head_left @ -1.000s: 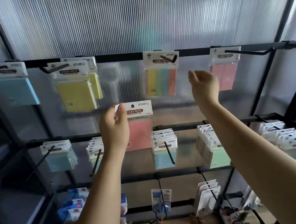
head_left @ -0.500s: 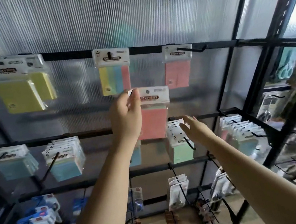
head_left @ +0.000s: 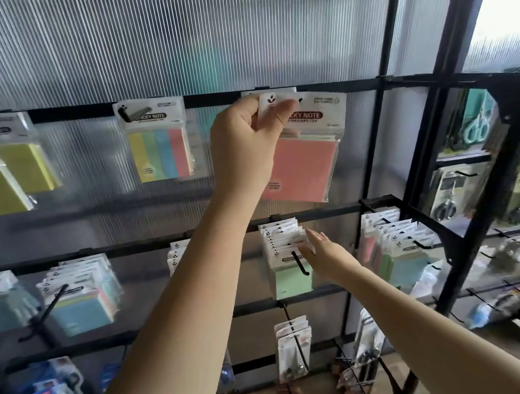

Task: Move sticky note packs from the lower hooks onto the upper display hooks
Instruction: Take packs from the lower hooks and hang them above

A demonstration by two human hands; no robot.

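Observation:
My left hand pinches the white header of a pink sticky note pack and holds it up at the top rail, over another pack hanging there. My right hand reaches out with straight fingers to the stack of green packs on a lower hook, its fingertips touching the headers. A striped multicolour pack hangs on the upper hook to the left, and yellow packs hang further left.
More packs fill the lower hooks: blue ones at left and mixed ones at right. Black rack posts divide the bays. Scissors hang in the right bay. Small goods hang on the bottom rows.
My left hand has lifted the pink pack up and right to the top rail. My right hand dropped from the upper row to the green packs. The view has swung right.

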